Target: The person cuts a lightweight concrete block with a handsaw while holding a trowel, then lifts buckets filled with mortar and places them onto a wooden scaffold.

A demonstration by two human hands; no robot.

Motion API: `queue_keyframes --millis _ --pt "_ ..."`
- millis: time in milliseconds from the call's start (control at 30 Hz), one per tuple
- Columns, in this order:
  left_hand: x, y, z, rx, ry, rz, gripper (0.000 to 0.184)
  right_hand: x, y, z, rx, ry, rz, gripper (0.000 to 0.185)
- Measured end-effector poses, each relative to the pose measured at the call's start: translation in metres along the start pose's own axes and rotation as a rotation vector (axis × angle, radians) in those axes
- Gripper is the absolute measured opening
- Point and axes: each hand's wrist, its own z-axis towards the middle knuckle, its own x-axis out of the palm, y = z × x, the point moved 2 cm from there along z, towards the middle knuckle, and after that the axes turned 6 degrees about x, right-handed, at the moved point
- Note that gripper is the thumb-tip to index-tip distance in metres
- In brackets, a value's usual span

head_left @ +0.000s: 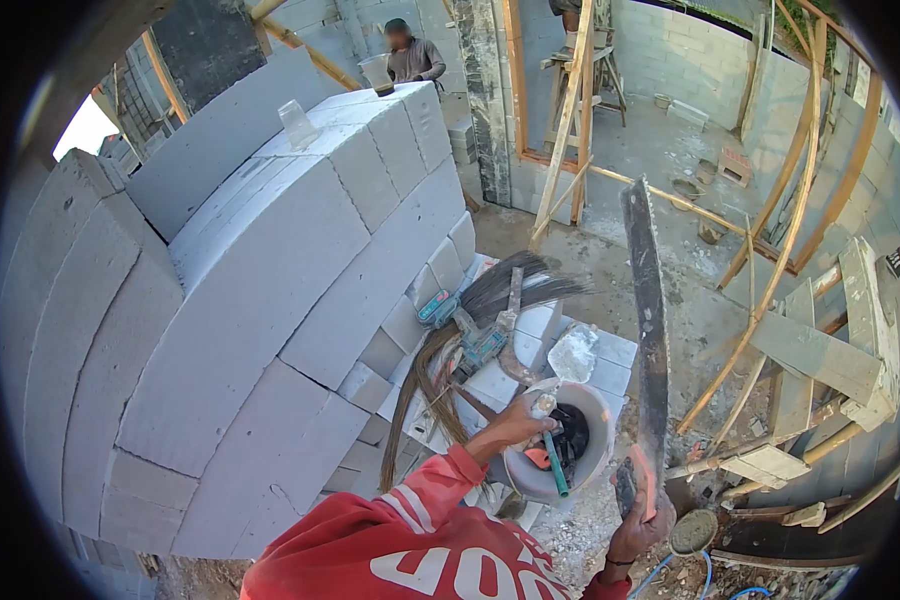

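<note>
In my right hand (638, 528) is a handsaw (652, 330), gripped by its orange and black handle. Its long dark blade points upward. My left hand (513, 422) is closed at the left rim of a grey bucket (602, 410). It holds a slim tool with a whitish end and a green shaft (556, 466); I cannot make out its exact kind. Black and orange items lie inside the bucket. Just beyond the left hand, a teal cordless power tool (482, 345) lies on pale blocks beside a broom with dark bristles (510, 290) and a hammer-like tool (513, 308).
A pale block wall (260, 310) rises on my left, with a clear plastic cup (297, 125) on top. Another person (413, 58) stands behind it. Wooden poles (770, 290) and a plank scaffold (820, 350) stand to the right. A round mortar pan (694, 532) lies near my right hand.
</note>
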Motion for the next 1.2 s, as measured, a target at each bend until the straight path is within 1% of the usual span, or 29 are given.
queue_keyframes --millis 33,100,133,200,233,267,300,333,367,433,467,500,567,600,633,700,733,767,833,867,933,967,1033,1067,1100,1133,1167,1200 --pt "0.000 -0.002 -0.001 0.017 -0.006 -0.025 0.045 0.001 0.001 0.003 -0.002 0.003 -0.003 0.022" --pt "-0.005 -0.003 0.001 0.004 -0.008 -0.017 0.047 0.001 0.004 0.002 -0.071 0.035 -0.014 0.023" --pt "-0.008 -0.004 0.004 -0.005 -0.005 -0.007 0.048 0.005 0.001 0.003 -0.181 -0.077 -0.002 0.025" --pt "-0.012 -0.009 0.009 -0.113 -0.017 -0.066 0.050 0.004 0.004 0.016 -0.271 -0.059 0.093 0.026" --pt "-0.013 -0.010 0.014 -0.086 -0.025 -0.050 0.045 -0.001 0.017 0.025 -0.341 0.012 0.079 0.028" --pt "-0.013 -0.026 0.018 -0.054 0.089 0.035 0.041 -0.010 0.012 0.034 -0.471 0.086 -0.158 0.030" --pt "-0.013 -0.027 0.018 -0.093 0.154 -0.050 0.040 -0.010 0.017 0.044 -0.372 0.211 -0.255 0.030" --pt "-0.011 -0.043 0.013 -0.069 0.134 0.050 0.041 -0.010 0.000 0.052 -0.361 0.265 -0.412 0.030" --pt "-0.012 -0.046 0.011 -0.086 0.163 0.049 0.041 -0.012 0.001 0.051 -0.333 0.255 -0.430 0.030" --pt "-0.009 -0.047 0.013 0.003 0.247 0.273 0.048 -0.021 0.003 0.057 -0.339 0.164 -0.462 0.029" --pt "-0.009 -0.040 0.012 -0.022 0.247 0.168 0.049 -0.024 0.001 0.054 -0.352 0.086 -0.332 0.031" --pt "-0.009 -0.036 0.015 -0.040 0.266 0.170 0.049 -0.026 0.003 0.048 -0.328 0.083 -0.343 0.031" --pt "-0.007 -0.030 0.021 -0.137 0.261 0.134 0.054 -0.031 0.026 0.034 -0.336 0.015 -0.066 0.034" --pt "-0.003 -0.034 0.022 -0.146 0.261 0.138 0.056 -0.031 0.029 0.030 -0.384 0.047 -0.086 0.037" --pt "0.001 -0.042 0.020 -0.149 0.276 0.147 0.056 -0.032 0.021 0.029 -0.373 0.032 -0.089 0.037" --pt "0.009 -0.064 0.020 -0.157 0.285 0.169 0.047 -0.024 -0.012 0.035 -0.288 0.203 -0.438 0.037" --pt "0.018 -0.078 0.016 -0.033 0.277 0.441 0.056 -0.023 -0.019 0.038 -0.257 0.170 -0.494 0.036" --pt "0.020 -0.070 0.019 -0.022 0.281 0.437 0.056 -0.026 -0.022 0.041 -0.263 0.161 -0.499 0.036" --pt "0.016 -0.044 0.026 0.039 0.341 0.300 0.065 -0.028 -0.022 0.036 -0.261 -0.010 -0.409 0.037" --pt "0.015 -0.042 0.029 0.031 0.347 0.309 0.065 -0.025 -0.013 0.033 -0.247 -0.011 -0.405 0.037" --pt "0.018 -0.037 0.032 0.043 0.324 0.446 0.066 -0.032 0.014 0.026 -0.381 -0.028 -0.203 0.038" --pt "0.020 -0.048 0.030 0.035 0.332 0.451 0.066 -0.032 0.006 0.024 -0.369 -0.030 -0.204 0.038" --pt "0.025 -0.069 0.024 -0.310 0.409 0.237 0.068 -0.027 -0.020 0.028 -0.336 0.116 -0.411 0.037" --pt "0.021 -0.047 0.030 -0.307 0.419 0.237 0.068 -0.027 -0.024 0.034 -0.299 0.123 -0.454 0.036" --pt "0.017 -0.013 0.041 0.139 0.432 0.360 0.068 -0.029 -0.026 0.036 -0.308 0.123 -0.462 0.036" --pt "0.024 -0.021 0.041 0.593 0.418 0.478 0.069 -0.029 -0.027 0.041 -0.302 0.061 -0.475 0.037" --pt "0.023 -0.020 0.038 0.593 0.419 0.483 0.069 -0.026 -0.027 0.040 -0.278 -0.003 -0.481 0.038" --pt "0.019 -0.015 0.035 0.331 0.395 0.438 0.070 -0.027 -0.022 0.036 -0.327 -0.065 -0.365 0.038"
